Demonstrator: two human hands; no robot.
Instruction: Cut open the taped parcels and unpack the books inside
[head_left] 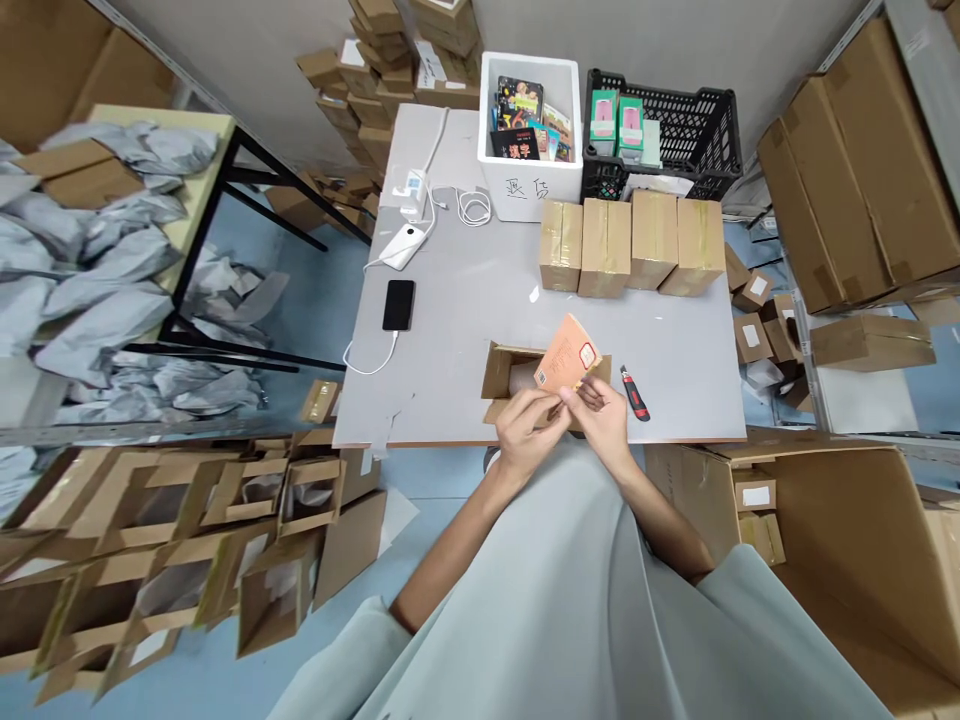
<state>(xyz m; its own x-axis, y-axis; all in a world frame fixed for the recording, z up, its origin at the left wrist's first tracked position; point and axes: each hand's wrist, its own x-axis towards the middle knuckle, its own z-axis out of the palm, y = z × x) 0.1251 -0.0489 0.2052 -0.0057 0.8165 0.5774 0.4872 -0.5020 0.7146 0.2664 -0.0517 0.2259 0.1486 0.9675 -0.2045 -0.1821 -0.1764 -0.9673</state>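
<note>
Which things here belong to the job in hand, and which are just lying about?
Likely the job:
- booklet, in left hand and right hand
- open box below
- cutter beside it

Likely lying about:
- phone
- white device

1 orange booklet [568, 356] | closed, tilted | above open cardboard box [511, 372]

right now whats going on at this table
The left hand and right hand hold an orange booklet near its lower edge, over an open cardboard box on the table. A red and black cutter lies to the right of the box, and four taped boxes stand farther back, near a white bin of books.
</note>
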